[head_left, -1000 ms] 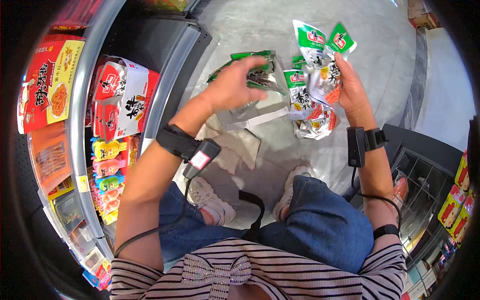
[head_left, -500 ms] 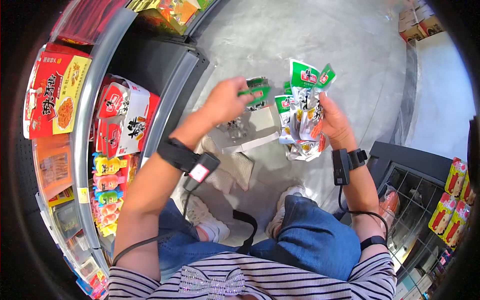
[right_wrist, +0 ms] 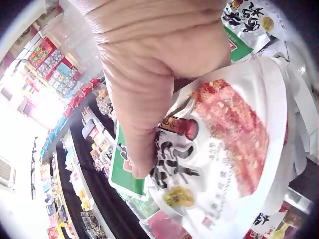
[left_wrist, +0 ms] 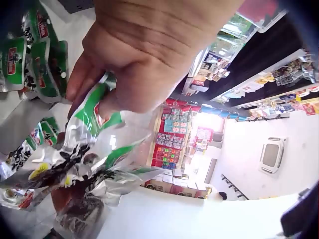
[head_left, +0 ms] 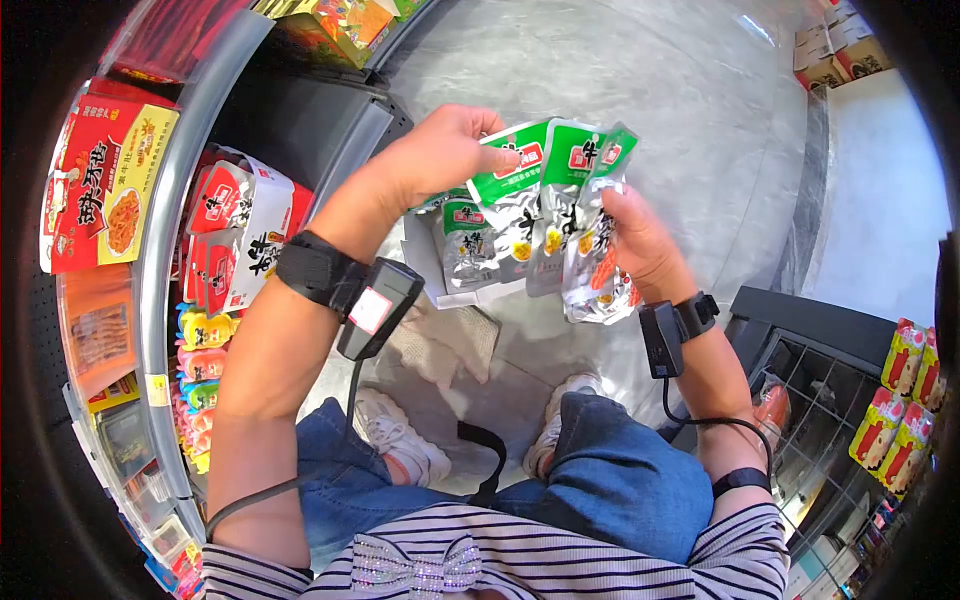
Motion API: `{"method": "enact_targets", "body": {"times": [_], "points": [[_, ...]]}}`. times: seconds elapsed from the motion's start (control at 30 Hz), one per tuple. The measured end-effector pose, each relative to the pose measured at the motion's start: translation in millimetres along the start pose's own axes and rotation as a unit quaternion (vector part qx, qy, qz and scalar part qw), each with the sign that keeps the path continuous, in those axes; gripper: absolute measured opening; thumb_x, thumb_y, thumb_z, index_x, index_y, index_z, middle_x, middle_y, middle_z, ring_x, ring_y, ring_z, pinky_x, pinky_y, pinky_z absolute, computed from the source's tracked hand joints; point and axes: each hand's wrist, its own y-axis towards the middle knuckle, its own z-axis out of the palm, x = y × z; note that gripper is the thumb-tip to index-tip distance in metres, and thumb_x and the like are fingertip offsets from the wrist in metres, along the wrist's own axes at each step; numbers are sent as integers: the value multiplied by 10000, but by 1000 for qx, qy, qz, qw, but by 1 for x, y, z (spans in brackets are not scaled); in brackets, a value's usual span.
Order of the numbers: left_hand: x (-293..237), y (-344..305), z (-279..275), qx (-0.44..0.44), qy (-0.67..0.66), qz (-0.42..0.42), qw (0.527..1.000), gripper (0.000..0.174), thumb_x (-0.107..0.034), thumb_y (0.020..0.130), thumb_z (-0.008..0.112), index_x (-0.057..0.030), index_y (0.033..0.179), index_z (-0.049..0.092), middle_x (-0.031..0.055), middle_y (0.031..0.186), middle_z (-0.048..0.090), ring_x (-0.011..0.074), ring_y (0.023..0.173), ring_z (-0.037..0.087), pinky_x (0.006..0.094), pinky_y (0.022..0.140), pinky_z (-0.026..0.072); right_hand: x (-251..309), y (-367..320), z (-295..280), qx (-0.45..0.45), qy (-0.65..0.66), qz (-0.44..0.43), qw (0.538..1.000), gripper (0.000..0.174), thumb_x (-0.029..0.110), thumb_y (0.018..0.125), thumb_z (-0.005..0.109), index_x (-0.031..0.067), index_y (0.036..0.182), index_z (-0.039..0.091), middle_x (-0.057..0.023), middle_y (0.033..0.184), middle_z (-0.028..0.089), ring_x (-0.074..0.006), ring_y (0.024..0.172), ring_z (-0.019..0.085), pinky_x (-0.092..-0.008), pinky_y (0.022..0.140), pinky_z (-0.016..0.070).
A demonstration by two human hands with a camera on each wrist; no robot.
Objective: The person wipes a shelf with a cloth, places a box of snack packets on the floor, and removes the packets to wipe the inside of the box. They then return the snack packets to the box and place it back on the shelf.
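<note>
My left hand pinches the green top of a silver snack packet between thumb and fingers. In the left wrist view the thumb presses on that packet's green end. My right hand grips several similar packets by their sides, thumb across the front one. Up close in the right wrist view, a packet shows a picture of reddish food and black lettering. The two hands' packets overlap in the head view. Below them an open white box sits on the floor with another green-topped packet in it.
Shelves on the left carry red and white snack boxes and a red and yellow box. A beige cloth lies on the floor near the shoes. On the right stands a dark wire rack with yellow packets.
My left hand has gone from above the box over to the right, bringing a green-topped packet against those in my right hand. The right hand has kept its hold on its packets.
</note>
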Motion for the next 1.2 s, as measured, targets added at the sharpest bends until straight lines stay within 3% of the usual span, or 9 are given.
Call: {"method": "enact_targets", "body": {"times": [0.17,0.3,0.37,0.43,0.53,0.63,0.83,1.0,1.2], "points": [[10,-2,18,-117,48,-50,991,143,-37,673,617,8,795,558,34,705,570,90,602,510,223,539,416,-4,0,1,-7,-82,20,996,327,85,743,522,-7,1055,488,-58,968,571,-126,832,564,-268,741,466],[15,-21,19,-82,-299,-82,947,159,-155,748,566,-7,805,568,81,745,593,131,621,554,248,563,436,-6,-2,-1,3,2,26,1000,347,182,795,526,2,1086,470,-83,979,574,-165,851,574,-310,757,477],[43,-23,11,-79,-54,-136,986,222,-209,774,538,-6,857,572,123,817,602,193,703,600,296,599,453,-8,0,-27,1,67,44,997,404,297,831,513,10,1111,464,-106,1021,569,-203,882,575,-344,789,468],[84,-21,9,-43,268,-159,949,248,-215,766,551,0,889,569,133,844,600,215,738,606,315,615,454,-3,-1,-31,21,121,38,992,410,327,852,474,23,1127,457,-120,1047,561,-223,899,572,-373,784,472],[137,-8,18,-115,290,-170,935,275,-222,736,589,-8,908,580,130,828,595,209,698,589,343,595,447,-2,-2,-36,6,118,21,993,394,320,858,466,24,1118,464,-109,1047,562,-214,904,569,-369,785,471],[134,1,30,-183,105,-329,920,404,-255,630,683,32,900,594,168,894,606,213,802,596,311,722,458,-6,-2,-39,-14,91,12,996,395,321,855,472,29,1120,464,-106,1045,563,-208,911,566,-361,788,469],[181,12,33,-123,151,-261,945,449,-147,594,713,99,930,546,148,874,597,207,739,586,351,614,454,-10,-2,-46,-7,86,19,996,397,316,854,474,23,1122,462,-112,1055,558,-214,925,560,-366,804,461],[107,-25,40,-161,258,-183,935,365,-169,717,591,54,1000,538,119,893,603,196,773,577,308,657,448,-13,1,-45,-31,92,15,995,404,316,856,469,15,1125,453,-123,1067,550,-225,938,555,-373,817,454],[63,-57,26,-141,-209,-79,964,257,-50,807,511,39,1048,511,117,954,591,156,815,579,277,725,458,-10,2,-42,-15,103,13,995,406,325,858,462,16,1120,459,-126,1072,547,-228,938,554,-375,821,452]]}}
